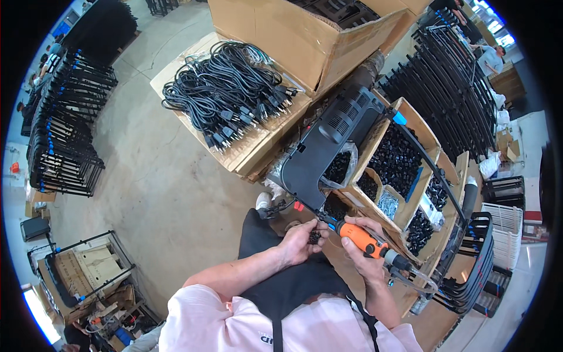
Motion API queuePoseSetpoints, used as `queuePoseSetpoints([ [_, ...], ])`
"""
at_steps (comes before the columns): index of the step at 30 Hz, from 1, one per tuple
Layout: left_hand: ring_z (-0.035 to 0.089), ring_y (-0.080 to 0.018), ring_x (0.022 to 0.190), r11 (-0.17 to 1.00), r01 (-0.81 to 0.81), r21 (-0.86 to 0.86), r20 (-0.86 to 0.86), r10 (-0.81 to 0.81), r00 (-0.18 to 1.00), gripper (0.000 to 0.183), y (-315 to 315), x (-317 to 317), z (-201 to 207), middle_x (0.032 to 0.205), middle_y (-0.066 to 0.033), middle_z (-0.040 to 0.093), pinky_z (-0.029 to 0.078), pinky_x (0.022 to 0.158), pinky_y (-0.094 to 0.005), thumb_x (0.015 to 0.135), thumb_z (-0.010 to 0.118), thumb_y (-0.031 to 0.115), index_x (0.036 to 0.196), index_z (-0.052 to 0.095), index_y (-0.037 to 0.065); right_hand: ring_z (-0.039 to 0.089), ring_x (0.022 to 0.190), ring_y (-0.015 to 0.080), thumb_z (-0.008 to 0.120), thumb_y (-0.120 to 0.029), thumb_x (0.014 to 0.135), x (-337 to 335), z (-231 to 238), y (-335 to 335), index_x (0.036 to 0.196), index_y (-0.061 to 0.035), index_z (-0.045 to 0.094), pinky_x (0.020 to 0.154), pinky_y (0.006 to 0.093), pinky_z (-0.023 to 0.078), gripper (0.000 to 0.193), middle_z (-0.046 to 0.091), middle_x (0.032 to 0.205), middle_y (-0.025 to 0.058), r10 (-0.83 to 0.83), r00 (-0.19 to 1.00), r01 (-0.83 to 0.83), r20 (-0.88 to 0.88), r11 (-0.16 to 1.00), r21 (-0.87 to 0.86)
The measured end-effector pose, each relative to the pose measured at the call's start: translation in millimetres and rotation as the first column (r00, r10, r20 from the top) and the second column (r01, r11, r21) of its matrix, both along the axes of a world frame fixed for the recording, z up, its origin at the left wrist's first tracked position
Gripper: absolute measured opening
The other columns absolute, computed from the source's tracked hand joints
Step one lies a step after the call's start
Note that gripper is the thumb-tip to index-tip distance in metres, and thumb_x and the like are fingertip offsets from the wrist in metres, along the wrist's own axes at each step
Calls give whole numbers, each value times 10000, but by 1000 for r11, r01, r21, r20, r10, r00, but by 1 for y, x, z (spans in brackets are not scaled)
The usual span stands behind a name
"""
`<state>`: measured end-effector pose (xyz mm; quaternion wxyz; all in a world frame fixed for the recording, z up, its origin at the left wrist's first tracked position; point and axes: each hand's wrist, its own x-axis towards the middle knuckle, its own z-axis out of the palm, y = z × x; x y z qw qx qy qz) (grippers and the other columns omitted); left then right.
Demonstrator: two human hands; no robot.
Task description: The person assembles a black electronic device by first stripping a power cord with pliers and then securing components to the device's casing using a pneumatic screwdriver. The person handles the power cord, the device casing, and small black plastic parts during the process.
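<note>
My right hand (365, 265) is wrapped round an orange power screwdriver (359, 239), which has a hose or cable at its back end. The driver's tip points left, at the lower end of a black plastic housing (305, 167) on a black frame. Close to that tip, my left hand (300, 242) is curled, with small black parts (315, 237) in its fingers; their exact kind is too small to tell. A vented motor cover (346, 114) bulges from the housing's upper part.
Right of the housing, a divided wooden bin (404, 226) holds small black parts and silver screws (388, 203). Bundled black power cords (229, 88) lie on a carton ahead, beside a large cardboard box (275, 35). Stacked black frames (446, 88) stand right, more frames (70, 129) left.
</note>
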<state>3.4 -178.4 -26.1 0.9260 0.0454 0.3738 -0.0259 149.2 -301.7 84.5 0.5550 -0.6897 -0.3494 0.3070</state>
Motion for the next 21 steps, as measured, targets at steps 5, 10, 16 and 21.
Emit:
queuePoseSetpoints([
  [5,577,-138,848,984,76,163,1,-77,997,300,16,-14,0,994,-28,660,493,734,-299,1164,426,246,1234,633,40,690,1215,246,797,-27,893,-3,-2,17,1321,-42,596,1087,399,532,472,716,1295,156,-1,998,7,65,995,-102],
  [10,547,-101,809,950,72,303,54,-92,994,350,24,-23,-15,955,4,638,465,687,-257,1153,480,235,1405,605,25,710,1159,222,814,-55,885,-11,2,38,1275,-48,640,1028,361,554,427,726,1269,130,48,995,-31,92,983,-182],
  [16,498,-71,644,864,80,498,-31,-74,997,287,39,-29,-7,822,37,615,399,546,-222,1129,551,256,1316,669,73,738,1114,230,823,-97,875,-6,-11,48,1182,-58,676,972,354,584,343,742,1250,137,191,948,-147,254,972,-182],
  [21,496,-68,580,875,18,483,-59,13,998,211,36,-33,-27,849,8,661,376,498,-223,1117,575,254,1124,646,55,739,1115,234,820,-87,875,-9,-7,53,1164,-52,678,973,361,589,324,745,1240,142,237,937,-187,257,961,-205],
])
